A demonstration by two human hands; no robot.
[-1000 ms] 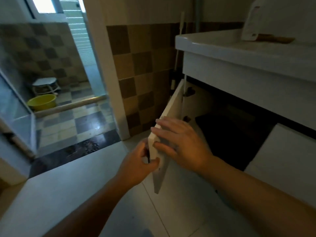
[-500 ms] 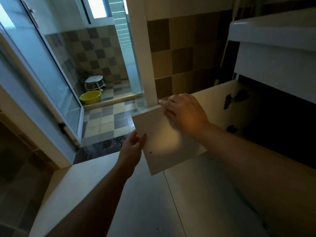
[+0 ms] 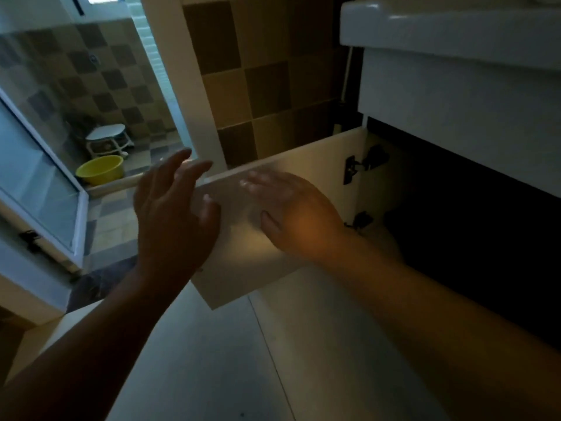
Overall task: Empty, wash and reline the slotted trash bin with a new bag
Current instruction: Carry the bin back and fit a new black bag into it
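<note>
A white cabinet door [image 3: 318, 165] under the sink stands swung wide open, its inner face and two dark hinges [image 3: 353, 170] showing. My left hand [image 3: 173, 214] hovers with fingers spread in front of the door's free edge, not gripping it. My right hand [image 3: 291, 214] lies blurred against the door's inner face with fingers straight. The cabinet interior [image 3: 455, 226] is dark; nothing inside can be made out. No trash bin or bag is in view.
The white sink counter [image 3: 440, 28] overhangs at top right. A brown checked tile wall [image 3: 258, 77] sits behind the door. Past a white door frame [image 3: 182, 86] lies a tiled shower area with a yellow basin [image 3: 100, 173] and white stool [image 3: 106, 138]. Pale floor [image 3: 227, 360] below.
The door has swung further open toward the wall. My left hand let go of the door's edge and lifted with fingers spread. My right hand slid along the inner face.
</note>
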